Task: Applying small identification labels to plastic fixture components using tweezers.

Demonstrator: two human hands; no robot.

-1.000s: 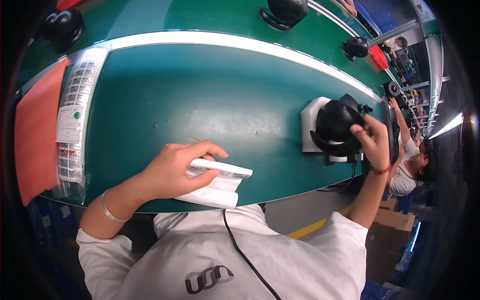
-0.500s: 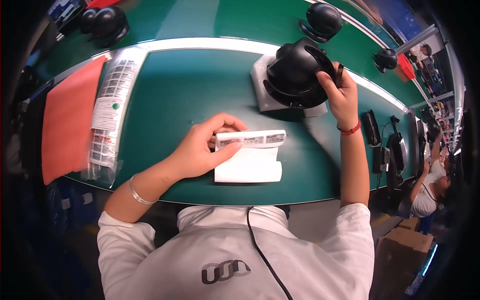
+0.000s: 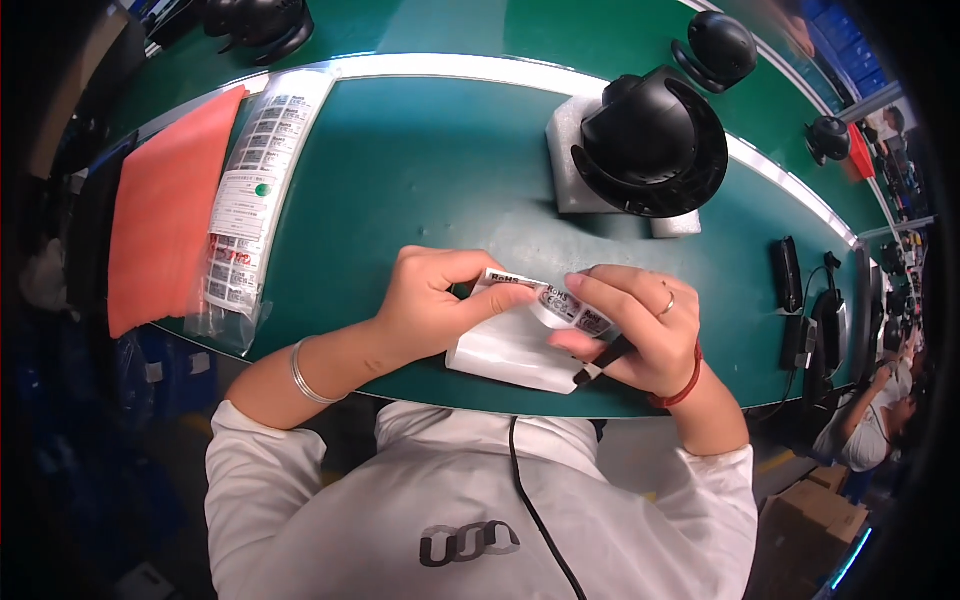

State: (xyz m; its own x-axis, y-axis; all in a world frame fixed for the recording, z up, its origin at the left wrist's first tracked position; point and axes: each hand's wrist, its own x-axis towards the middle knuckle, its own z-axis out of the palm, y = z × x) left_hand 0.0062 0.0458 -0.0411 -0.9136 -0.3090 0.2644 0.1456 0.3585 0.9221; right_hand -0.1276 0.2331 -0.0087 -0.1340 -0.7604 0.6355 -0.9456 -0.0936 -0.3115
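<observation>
A strip of white backing paper with grey printed labels (image 3: 518,347) hangs between my hands near the table's front edge, its lower part white and curled. My left hand (image 3: 432,302) pinches its left end between thumb and fingers. At the right end, my right hand (image 3: 648,322) pinches the strip, which bends there. A slim black tool (image 3: 606,361) is also tucked in my right hand; its kind I cannot make out. Beyond my hands, a round black device (image 3: 645,135) with a curved base rests on a pale foam block (image 3: 572,165), untouched.
At the left lie an orange sheet (image 3: 170,210) and a clear bag of label sheets (image 3: 245,215). Black adapters with cables (image 3: 800,300) are on the right. More black devices (image 3: 720,48) stand on the green belt behind a white rail. A person (image 3: 865,430) sits far right.
My right hand has left the black device and come down to the label strip, which now bends between both hands. The view has shifted slightly.
</observation>
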